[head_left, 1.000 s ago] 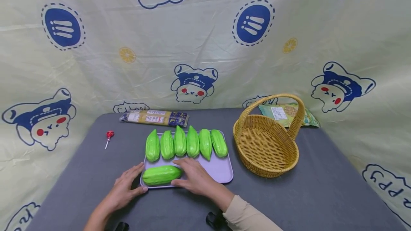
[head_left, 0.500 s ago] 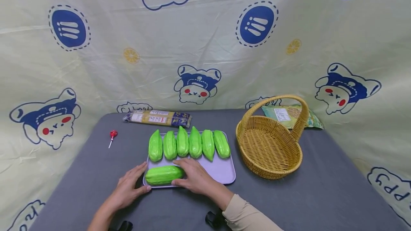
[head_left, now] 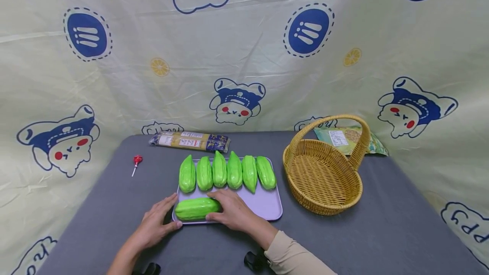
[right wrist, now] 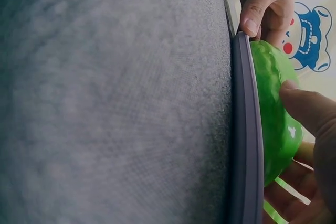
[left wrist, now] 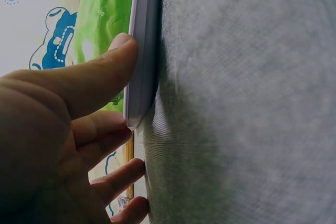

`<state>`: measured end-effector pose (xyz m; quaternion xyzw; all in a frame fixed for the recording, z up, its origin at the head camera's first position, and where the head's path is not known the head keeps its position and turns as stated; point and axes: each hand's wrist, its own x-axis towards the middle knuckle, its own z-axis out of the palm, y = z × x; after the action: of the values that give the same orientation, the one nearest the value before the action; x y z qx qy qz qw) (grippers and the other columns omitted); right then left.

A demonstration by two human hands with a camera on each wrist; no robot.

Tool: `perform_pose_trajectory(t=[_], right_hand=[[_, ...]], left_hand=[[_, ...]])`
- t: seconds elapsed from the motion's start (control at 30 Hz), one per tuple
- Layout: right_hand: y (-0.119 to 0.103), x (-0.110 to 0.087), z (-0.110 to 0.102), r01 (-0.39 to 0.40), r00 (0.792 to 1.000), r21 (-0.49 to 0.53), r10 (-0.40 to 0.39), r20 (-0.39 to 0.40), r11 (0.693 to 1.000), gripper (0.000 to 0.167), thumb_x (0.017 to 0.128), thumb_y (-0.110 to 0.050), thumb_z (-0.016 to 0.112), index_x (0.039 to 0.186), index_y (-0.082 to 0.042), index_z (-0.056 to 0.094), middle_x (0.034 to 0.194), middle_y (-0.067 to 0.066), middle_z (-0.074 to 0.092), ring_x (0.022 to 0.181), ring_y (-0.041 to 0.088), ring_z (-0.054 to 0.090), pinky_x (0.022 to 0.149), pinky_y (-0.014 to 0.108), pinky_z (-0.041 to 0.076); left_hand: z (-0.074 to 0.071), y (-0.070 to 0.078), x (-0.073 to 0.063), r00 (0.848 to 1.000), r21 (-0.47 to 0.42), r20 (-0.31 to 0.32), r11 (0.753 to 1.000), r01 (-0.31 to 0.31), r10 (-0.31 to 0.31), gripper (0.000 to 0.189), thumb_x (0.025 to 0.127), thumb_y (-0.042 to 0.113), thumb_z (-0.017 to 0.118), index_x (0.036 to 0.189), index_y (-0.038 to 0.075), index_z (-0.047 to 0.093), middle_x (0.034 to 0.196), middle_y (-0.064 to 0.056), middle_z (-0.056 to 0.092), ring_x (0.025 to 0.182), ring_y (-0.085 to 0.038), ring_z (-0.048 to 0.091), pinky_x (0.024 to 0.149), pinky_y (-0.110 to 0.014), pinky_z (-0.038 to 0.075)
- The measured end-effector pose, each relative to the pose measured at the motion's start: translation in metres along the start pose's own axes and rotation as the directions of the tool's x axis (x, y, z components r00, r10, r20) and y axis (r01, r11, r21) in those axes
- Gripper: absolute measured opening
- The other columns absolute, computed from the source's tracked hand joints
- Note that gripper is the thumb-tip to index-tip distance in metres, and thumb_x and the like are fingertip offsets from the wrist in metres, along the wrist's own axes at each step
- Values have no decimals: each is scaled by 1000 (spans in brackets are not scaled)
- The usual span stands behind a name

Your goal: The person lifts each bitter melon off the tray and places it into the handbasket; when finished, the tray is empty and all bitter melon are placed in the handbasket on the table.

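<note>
My right hand [head_left: 233, 210] holds the right end of a glossy green ridged gourd [head_left: 192, 209]. This gourd lies sideways along the near left of a lilac tray [head_left: 263, 205]. In the right wrist view, the thumb [right wrist: 299, 100] lies on the gourd's near side and the fingers pass behind it. At the tray's near left corner is my left hand [head_left: 154, 222]. Its thumb [left wrist: 113, 59] is on the rim in the left wrist view, with a finger round the corner and the lower fingers near the cloth. Several similar gourds [head_left: 234, 171] stand in a row along the tray's far side.
A wicker basket [head_left: 324, 205] with a tall handle stands right of the tray. Behind it lies a green packet [head_left: 338, 137]. A long wrapped package [head_left: 189, 141] is at the back left, and a red lollipop [head_left: 137, 160] lies left of the tray. Patterned fabric [head_left: 183, 54] hangs behind.
The whole head view shifts slightly to the right and down. Both hands, the gourd and the tray keep nearly the same positions relative to each other.
</note>
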<state>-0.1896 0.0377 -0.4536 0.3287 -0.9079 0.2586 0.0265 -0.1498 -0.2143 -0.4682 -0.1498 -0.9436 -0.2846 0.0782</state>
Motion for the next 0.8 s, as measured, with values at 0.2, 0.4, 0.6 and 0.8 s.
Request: perform_pose_trajectory(t=[0.2, 0.4, 0.6, 0.8], right_hand=[[3, 3, 3, -30, 999, 27, 30, 17, 999, 53, 82, -37, 70, 128, -13, 57, 123, 4, 64, 114, 21, 57, 98, 38, 43], [5, 3, 3, -51, 998, 64, 49, 25, 997, 52, 83, -36, 70, 128, -13, 58, 123, 3, 64, 113, 20, 58, 96, 36, 45], [5, 1, 0, -38, 999, 74, 39, -5, 996, 51, 82, -36, 71, 126, -13, 60, 121, 3, 65, 110, 19, 60, 94, 35, 46], [6, -1, -4, -19, 999, 58, 22, -43, 998, 50, 81, -33, 72, 125, -12, 61, 118, 3, 67, 110, 19, 61, 96, 35, 46]], left_hand=[[0, 1, 0, 1000, -6, -4, 1000, 1, -1, 71, 76, 30, 74, 136, 3, 48, 141, -15, 49, 126, -43, 43, 90, -64, 35], [-7, 8, 1, 995, -1, 67, 998, 68, -68, 69, 79, 27, 73, 138, 2, 46, 144, -17, 45, 130, -44, 40, 93, -66, 33], [-6, 7, 2, 994, 2, 74, 997, 77, -77, 69, 79, 26, 73, 138, 2, 46, 144, -17, 45, 130, -44, 40, 94, -66, 33], [-7, 7, 2, 994, -4, 74, 997, 77, -77, 70, 79, 27, 73, 138, 2, 46, 145, -16, 45, 130, -44, 40, 94, -66, 33]])
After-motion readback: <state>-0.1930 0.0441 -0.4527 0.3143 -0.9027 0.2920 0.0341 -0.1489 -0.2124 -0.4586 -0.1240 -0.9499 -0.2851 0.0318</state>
